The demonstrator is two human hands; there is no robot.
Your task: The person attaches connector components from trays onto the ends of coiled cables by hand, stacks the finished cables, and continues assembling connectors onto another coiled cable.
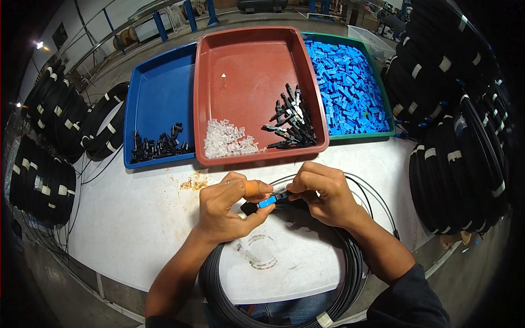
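Between thumb and fingers, my left hand (221, 210) pinches a small blue plastic connector housing (267, 202); an orange wrap circles one of its fingers. My right hand (328, 194) has its fingertips closed on a narrow black connector (282, 195), which meets the blue housing end to end. How far one sits inside the other is hidden by the fingers. Below both hands lies a coil of black cable (210, 279), hanging over the near table edge, with a pale tape band (324, 319) on it. Loose cable loops (377, 197) curve out past my right hand.
A red tray (246, 60) holds clear plastic pieces (229, 139) and black connectors (295, 123). Beside it, a blue tray (158, 82) holds black parts (161, 145), and a green tray (361, 138) holds blue housings (350, 87). Cable coils (459, 180) are stacked right and left of the white table (131, 229).
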